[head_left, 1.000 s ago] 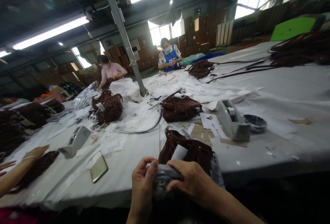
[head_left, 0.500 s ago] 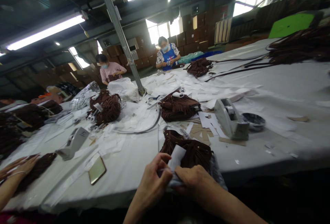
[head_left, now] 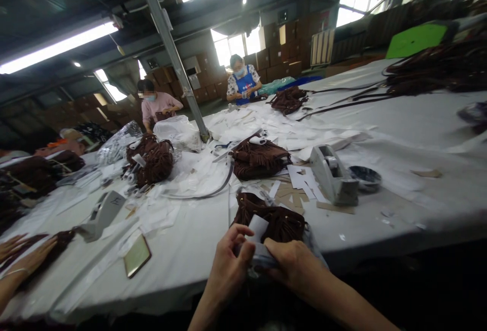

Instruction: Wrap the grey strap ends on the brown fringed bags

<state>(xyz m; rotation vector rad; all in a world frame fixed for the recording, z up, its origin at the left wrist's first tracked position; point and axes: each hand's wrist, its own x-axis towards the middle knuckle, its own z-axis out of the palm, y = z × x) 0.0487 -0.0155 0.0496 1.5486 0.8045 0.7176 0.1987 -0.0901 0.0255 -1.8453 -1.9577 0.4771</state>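
A dark brown fringed bag point(head_left: 279, 219) lies at the table's near edge, with clear plastic point(head_left: 317, 250) around its lower right side. In front of it, my left hand point(head_left: 233, 252) pinches a white wrapping strip point(head_left: 259, 228) between thumb and fingers. My right hand point(head_left: 292, 262) closes on the same strip's lower part from the right, thumb toward the left hand. The strip's upper end stands up against the bag's fringe. What is inside the strip between my hands is hidden.
Grey tape dispensers stand right point(head_left: 335, 178) and left point(head_left: 102, 214); a phone point(head_left: 137, 256) lies near the left one. Paper scraps point(head_left: 304, 181) and another fringed bag point(head_left: 261, 156) lie beyond. A co-worker's hands point(head_left: 30, 257) rest on brown material at far left. A metal post point(head_left: 175, 57) rises behind.
The view has shifted slightly, so the scene sits a little further left. My right hand has moved slightly apart from my left, showing more of the strip between them.
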